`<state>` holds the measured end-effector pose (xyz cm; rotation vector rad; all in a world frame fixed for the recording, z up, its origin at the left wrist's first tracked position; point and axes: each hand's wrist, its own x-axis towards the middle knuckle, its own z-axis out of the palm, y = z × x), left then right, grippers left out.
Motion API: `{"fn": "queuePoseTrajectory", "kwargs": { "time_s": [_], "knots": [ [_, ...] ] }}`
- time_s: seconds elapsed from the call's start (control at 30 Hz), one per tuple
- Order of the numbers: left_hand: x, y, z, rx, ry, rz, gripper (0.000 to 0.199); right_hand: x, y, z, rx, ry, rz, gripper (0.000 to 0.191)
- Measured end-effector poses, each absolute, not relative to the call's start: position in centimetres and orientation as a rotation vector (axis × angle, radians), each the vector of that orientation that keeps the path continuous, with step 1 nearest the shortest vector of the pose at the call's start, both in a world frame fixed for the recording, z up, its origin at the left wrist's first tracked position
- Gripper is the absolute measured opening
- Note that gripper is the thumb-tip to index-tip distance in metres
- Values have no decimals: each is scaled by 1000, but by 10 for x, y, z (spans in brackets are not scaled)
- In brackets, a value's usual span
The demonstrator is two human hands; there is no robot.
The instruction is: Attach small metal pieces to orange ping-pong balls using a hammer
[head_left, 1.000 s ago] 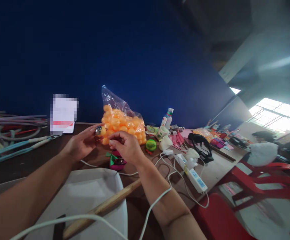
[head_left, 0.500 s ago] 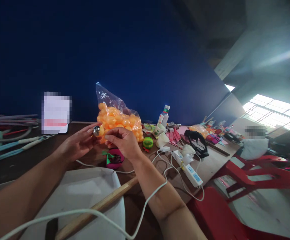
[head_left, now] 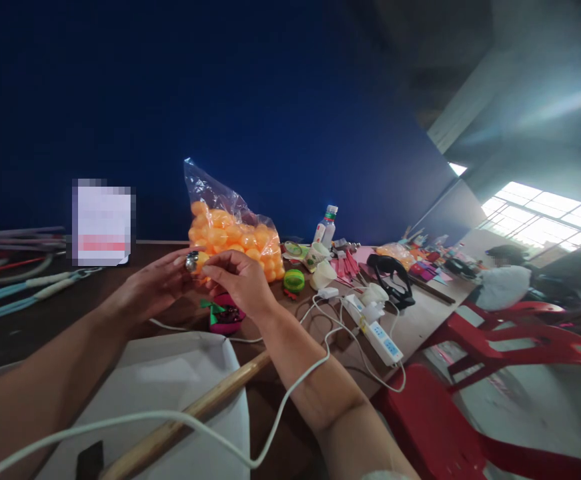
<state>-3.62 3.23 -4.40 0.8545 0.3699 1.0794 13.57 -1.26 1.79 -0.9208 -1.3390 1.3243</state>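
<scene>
One dark blue partition (head_left: 270, 100) fills the far side. Against it runs a long brown counter (head_left: 415, 327), crowded toward the right. Red chairs (head_left: 475, 340) sit beyond its right edge. A white container (head_left: 180, 367) lies at the near left, a wooden stick (head_left: 215, 397) slanting across it. At the middle of the counter stands a clear bag of orange balls (head_left: 235, 233), its loose top pointing up; it is just beyond the person, probably for easy reach. To the right are a white power strip (head_left: 383, 340) and, farther back, an upright bottle (head_left: 327, 227).

Both hands meet in front of the bag. The left hand (head_left: 157, 287) is partly open, its fingertips around a small silver-and-orange piece. The right hand (head_left: 240, 277) is curled, thumb and forefinger together at the orange side; whether they grip it, I cannot tell. A magenta pouch (head_left: 227, 320) rests just below. The silver-and-orange piece (head_left: 195, 261), smallest of all, is held above the counter, silver end left, likely by fingertips because it is so small.
</scene>
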Motion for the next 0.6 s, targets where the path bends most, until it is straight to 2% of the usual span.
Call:
{"fn": "queuePoseTrajectory", "kwargs": {
  "time_s": [0.43,0.6],
  "knots": [
    [-33,33,-44,919,344,1062,43,135,-14,21,-934,-1316,1315,31],
    [-32,32,-42,918,359,1037,50,134,-14,20,-937,-1302,1328,35]
  ]
}}
